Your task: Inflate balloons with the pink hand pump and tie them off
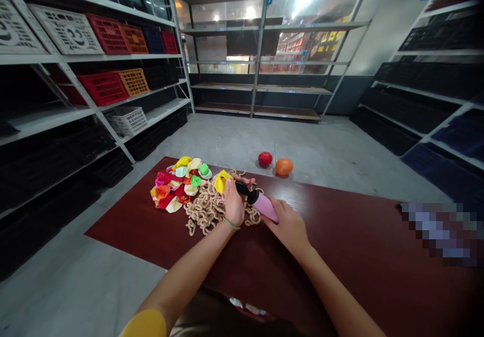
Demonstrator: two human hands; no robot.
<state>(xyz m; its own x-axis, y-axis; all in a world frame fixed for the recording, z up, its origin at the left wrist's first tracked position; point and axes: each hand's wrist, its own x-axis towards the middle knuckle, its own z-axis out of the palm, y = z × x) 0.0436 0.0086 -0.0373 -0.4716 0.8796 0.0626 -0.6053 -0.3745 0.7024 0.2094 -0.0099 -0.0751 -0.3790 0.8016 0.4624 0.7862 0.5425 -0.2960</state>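
My right hand is wrapped round the pink barrel of a balloon pump, whose black end points left and away from me. My left hand is closed at that black end, with a limp yellow balloon at its fingertips. Whether the balloon's neck is on the nozzle is hidden by the fingers. Below and around the left hand lies a heap of beige, curled, worm-like pieces. Left of the heap is a pile of flat, many-coloured balloons.
A dark red table spans the foreground. Just past its far edge show a round red balloon and an orange one. A pixelated patch covers something at the right. Shelves with crates line the left; metal racks stand behind.
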